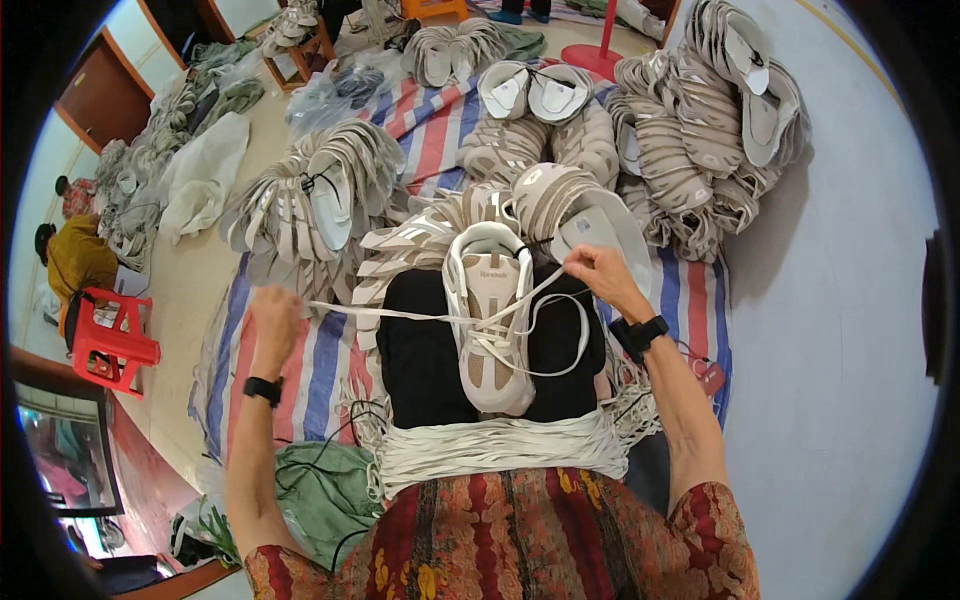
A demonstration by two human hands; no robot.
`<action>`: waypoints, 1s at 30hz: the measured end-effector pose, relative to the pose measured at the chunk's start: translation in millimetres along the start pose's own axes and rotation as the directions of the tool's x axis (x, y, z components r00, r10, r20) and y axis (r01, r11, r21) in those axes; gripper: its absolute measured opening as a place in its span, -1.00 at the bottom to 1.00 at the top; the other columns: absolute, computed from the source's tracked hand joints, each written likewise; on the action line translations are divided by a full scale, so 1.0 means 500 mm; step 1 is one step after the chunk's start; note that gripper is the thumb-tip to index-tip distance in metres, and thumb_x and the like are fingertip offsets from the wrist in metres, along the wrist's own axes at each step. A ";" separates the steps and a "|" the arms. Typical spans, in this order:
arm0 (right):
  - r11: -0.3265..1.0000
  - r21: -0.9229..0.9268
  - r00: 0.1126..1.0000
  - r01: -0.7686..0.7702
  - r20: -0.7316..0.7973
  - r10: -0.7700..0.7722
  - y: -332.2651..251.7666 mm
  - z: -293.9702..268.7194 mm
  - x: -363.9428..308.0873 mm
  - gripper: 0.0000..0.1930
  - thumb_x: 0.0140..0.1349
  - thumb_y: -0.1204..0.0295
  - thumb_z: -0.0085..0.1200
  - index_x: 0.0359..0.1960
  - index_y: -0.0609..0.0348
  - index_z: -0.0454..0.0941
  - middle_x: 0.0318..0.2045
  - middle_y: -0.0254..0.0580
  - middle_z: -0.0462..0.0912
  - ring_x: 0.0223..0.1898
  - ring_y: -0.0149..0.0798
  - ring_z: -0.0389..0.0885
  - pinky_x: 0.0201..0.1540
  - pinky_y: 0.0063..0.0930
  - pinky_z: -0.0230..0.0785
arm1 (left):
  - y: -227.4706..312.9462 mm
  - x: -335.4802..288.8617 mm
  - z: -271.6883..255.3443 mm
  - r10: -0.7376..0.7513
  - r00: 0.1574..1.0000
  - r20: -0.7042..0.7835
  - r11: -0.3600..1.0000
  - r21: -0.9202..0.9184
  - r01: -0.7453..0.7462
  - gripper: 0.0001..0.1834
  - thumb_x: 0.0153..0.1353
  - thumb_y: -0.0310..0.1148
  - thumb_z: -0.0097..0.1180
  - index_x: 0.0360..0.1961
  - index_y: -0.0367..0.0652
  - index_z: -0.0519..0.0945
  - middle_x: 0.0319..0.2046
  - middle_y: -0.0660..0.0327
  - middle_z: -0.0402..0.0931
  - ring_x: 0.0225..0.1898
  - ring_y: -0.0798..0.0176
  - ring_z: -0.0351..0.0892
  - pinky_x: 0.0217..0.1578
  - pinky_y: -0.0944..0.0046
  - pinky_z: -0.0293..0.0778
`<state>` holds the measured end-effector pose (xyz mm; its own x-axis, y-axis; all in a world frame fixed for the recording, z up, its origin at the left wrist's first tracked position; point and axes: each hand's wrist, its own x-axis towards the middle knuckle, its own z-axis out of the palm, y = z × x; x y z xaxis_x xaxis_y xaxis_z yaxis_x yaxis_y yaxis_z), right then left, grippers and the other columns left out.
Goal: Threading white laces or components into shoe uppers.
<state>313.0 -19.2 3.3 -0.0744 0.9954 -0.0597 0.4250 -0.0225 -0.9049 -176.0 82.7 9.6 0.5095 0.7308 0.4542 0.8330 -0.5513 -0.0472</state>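
A beige and white sneaker rests on the black cloth over my lap, its toe toward me. A flat cream shoelace is threaded through its lower eyelets and crosses over the tongue. My left hand is closed at one stretched end of the lace, out to the left of the shoe. On the right, my right hand pinches the other strand, higher and closer to the shoe. A loose loop of lace hangs on the shoe's right side. Black bands circle both wrists.
A thick bundle of cream laces lies across my lap. Stacked shoe uppers stand ahead on a striped sheet, with a tall pile at the right. A red stool and a seated person are at the left.
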 end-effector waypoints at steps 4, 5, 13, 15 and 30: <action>0.688 -0.695 0.690 0.208 -0.394 -0.607 -0.100 0.023 -0.077 -0.79 -0.04 0.47 0.10 -0.32 0.21 0.48 -0.40 -0.10 0.51 -0.31 -0.01 0.44 -0.23 -0.27 0.28 | 0.167 0.023 0.010 0.027 0.998 0.048 0.896 -0.444 -0.003 -0.59 -0.14 -0.60 0.14 -0.17 -0.19 0.43 -0.36 0.09 0.41 -0.23 0.04 0.34 -0.19 0.18 0.27; 0.682 -0.685 0.711 0.258 -0.344 -0.614 -0.108 0.041 -0.116 -0.78 -0.05 0.46 0.11 -0.31 0.21 0.48 -0.40 -0.10 0.51 -0.32 -0.03 0.45 -0.23 -0.27 0.28 | 0.213 0.038 0.005 0.001 0.999 0.053 0.814 -0.579 0.030 -0.60 -0.11 -0.60 0.12 -0.15 -0.19 0.42 -0.36 0.09 0.42 -0.25 0.06 0.38 -0.19 0.20 0.30; 0.986 -0.001 0.984 0.169 -0.051 -0.169 -0.214 0.207 -0.233 -0.59 0.13 0.45 -0.02 0.07 0.05 0.31 -0.58 -0.15 0.50 -0.60 -0.31 0.48 -0.50 -0.55 0.33 | 0.366 0.090 0.042 0.129 0.958 0.255 0.502 -0.850 0.159 -0.73 0.05 -0.51 0.06 -0.21 -0.19 0.32 -0.63 0.27 0.37 -0.60 0.24 0.35 -0.56 0.35 0.27; 0.911 0.412 0.990 -0.022 -0.115 0.076 -0.222 0.144 -0.190 -0.62 0.16 0.48 -0.10 0.06 0.08 0.28 -0.64 -0.42 0.39 -0.69 -0.55 0.29 -0.62 -0.69 0.17 | 0.358 0.102 0.044 0.112 0.926 0.360 0.323 -0.895 0.308 -0.75 0.07 -0.51 0.05 -0.23 -0.17 0.31 -0.69 0.35 0.28 -0.68 0.35 0.25 -0.64 0.42 0.18; 0.975 0.092 0.978 0.201 0.042 -0.205 -0.093 0.154 -0.078 -0.59 -0.02 0.57 0.00 -0.04 0.20 0.36 -0.48 -0.28 0.51 -0.49 -0.38 0.44 -0.30 -0.53 0.34 | -0.300 -0.061 -0.047 -0.802 0.483 0.352 -0.257 -0.933 0.252 -0.70 -0.01 -0.53 0.08 -0.22 -0.06 0.36 -0.66 0.44 0.25 -0.73 0.57 0.16 -0.79 0.54 0.08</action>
<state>226.6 -64.1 15.0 -0.1982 0.9740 0.1093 0.3168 0.1692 -0.9333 -321.4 133.6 23.7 -0.3457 0.9367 -0.0557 -0.2872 -0.0491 0.9566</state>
